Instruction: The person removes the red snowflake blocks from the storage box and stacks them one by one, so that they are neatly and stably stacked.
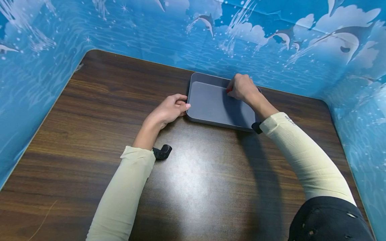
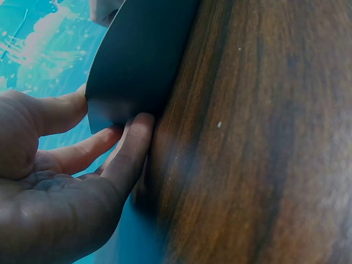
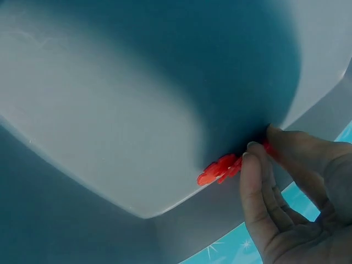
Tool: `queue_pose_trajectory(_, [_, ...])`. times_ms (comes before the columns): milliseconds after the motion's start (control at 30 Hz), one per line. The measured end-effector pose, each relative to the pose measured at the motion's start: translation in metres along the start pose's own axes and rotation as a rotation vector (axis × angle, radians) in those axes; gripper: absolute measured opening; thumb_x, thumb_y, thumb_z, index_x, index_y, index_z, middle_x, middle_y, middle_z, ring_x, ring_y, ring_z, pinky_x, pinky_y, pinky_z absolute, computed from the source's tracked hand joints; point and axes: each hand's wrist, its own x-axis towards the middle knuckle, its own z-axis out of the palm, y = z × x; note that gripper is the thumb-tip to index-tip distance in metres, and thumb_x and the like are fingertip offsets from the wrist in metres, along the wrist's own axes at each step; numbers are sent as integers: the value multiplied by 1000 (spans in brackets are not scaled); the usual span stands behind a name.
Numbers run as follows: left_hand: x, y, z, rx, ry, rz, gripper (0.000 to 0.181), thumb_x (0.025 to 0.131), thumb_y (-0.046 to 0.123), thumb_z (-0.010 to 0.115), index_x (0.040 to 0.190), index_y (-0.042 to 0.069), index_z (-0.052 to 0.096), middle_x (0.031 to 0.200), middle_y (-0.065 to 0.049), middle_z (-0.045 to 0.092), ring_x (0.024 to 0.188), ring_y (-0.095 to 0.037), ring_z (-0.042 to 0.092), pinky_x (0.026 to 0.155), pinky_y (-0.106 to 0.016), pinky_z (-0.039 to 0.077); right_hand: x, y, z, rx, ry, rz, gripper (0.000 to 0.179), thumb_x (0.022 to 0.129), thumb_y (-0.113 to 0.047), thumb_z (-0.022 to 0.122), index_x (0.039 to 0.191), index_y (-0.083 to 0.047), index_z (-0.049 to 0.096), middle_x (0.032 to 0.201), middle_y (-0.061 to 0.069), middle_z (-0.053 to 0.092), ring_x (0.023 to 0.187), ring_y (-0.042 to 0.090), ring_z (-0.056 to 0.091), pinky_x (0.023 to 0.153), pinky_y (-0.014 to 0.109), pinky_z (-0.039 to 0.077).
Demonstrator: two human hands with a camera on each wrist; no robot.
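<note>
At the far edge of the grey tray (image 1: 211,103), right-hand fingertips (image 3: 254,165) pinched on a small red piece (image 3: 220,168), pressed against the tray floor close to the far wall. Right hand (image 1: 241,87) curled over that spot in the head view, with only a speck of red visible beneath the knuckles. Shape of the red piece lobed and irregular in the right wrist view; exact kind not discernible.

At the tray's near-left corner, left-hand fingers (image 2: 129,151) nearly straight and laid against the outer wall, thumb above the rim, corner lodged between thumb and fingers. Left hand (image 1: 169,108) resting on the wooden table (image 1: 105,110), touching the tray, not wrapped round it.

Tray flat on the table, towards the far side, close to the blue dolphin-print backdrop (image 1: 144,30). Pale sleeves on both forearms. Black wrist-mounted camera (image 1: 162,152) just beside the left sleeve cuff.
</note>
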Motion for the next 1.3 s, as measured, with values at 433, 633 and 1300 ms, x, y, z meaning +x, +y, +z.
queue_pose_trajectory(433, [0, 1, 2, 8, -7, -2, 59, 114, 19, 56, 167, 8, 34, 158, -19, 51, 142, -34, 59, 122, -44, 51, -6, 8, -11, 60, 54, 10, 25, 104, -11, 64, 118, -2, 82, 126, 21, 78, 101, 29, 72, 84, 45, 64])
queue_pose_trajectory(633, [-1, 1, 1, 20, -12, -7, 59, 114, 21, 55, 168, 10, 33, 160, -18, 49, 143, -35, 58, 123, -46, 49, -9, 12, -19, 112, 76, 33, 26, 106, -13, 64, 122, -1, 81, 127, 23, 76, 90, 25, 66, 66, 30, 53])
queue_pose_trajectory(1300, [1, -1, 1, -3, -10, 6, 59, 114, 19, 55, 168, 8, 33, 159, -20, 49, 147, -34, 55, 124, -44, 50, -27, 64, -44, 358, 36, 102, 27, 108, -11, 66, 125, 8, 74, 112, 28, 79, 70, 13, 80, 67, 30, 69])
